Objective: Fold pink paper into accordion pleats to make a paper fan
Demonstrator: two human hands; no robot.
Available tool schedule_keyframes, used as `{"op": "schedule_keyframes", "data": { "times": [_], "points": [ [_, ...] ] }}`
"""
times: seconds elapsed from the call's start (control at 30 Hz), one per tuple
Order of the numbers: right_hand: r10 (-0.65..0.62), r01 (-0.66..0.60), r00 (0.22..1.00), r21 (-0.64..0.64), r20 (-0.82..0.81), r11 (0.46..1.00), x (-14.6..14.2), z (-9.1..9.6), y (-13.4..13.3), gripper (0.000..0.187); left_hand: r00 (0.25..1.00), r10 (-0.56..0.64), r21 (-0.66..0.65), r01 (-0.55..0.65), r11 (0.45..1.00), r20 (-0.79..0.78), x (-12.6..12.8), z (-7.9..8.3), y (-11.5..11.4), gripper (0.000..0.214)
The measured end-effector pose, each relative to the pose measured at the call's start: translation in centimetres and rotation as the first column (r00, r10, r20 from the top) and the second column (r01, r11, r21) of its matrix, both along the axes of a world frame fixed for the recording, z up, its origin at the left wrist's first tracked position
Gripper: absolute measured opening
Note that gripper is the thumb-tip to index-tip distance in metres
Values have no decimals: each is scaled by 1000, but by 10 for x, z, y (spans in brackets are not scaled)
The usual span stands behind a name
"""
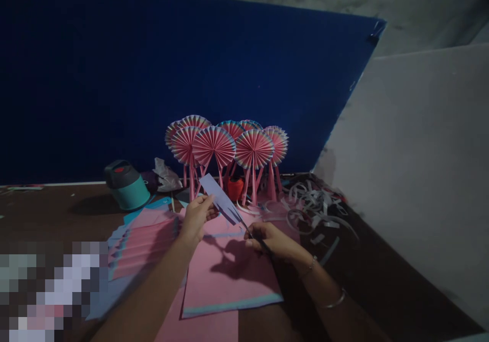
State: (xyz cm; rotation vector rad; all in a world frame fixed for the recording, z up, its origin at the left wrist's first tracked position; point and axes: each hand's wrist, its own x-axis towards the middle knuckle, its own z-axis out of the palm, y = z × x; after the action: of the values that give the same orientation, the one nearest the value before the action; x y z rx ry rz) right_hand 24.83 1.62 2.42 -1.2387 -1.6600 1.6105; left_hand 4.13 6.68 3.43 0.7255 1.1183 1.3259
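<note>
My left hand [196, 217] pinches the edge of a pale lilac paper strip [218, 195] and holds it up above the table. My right hand [269, 240] is closed on dark scissors [252, 234] whose blades meet the strip's lower end. Under both hands lies a pink sheet with a light blue edge [229, 281]. Just behind stand several pleated pink paper fans [229, 148] on pink sticks, upright against the blue board.
A stack of pink and blue sheets [141, 240] lies to the left. A teal container with a dark lid [127, 184] and a crumpled bag [166, 175] sit at the back left. Curled paper offcuts [317, 204] pile up on the right beside a white wall panel [420, 168].
</note>
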Motion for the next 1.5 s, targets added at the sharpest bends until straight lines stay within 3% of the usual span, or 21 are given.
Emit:
{"op": "schedule_keyframes", "data": {
  "times": [1.5],
  "points": [
    [-22, 22, 1000, 40, -19, 999, 0, -4, 4, 47, 1000, 17, -20, -17, 1000, 4, 0, -1, -1, 24]
  ]
}}
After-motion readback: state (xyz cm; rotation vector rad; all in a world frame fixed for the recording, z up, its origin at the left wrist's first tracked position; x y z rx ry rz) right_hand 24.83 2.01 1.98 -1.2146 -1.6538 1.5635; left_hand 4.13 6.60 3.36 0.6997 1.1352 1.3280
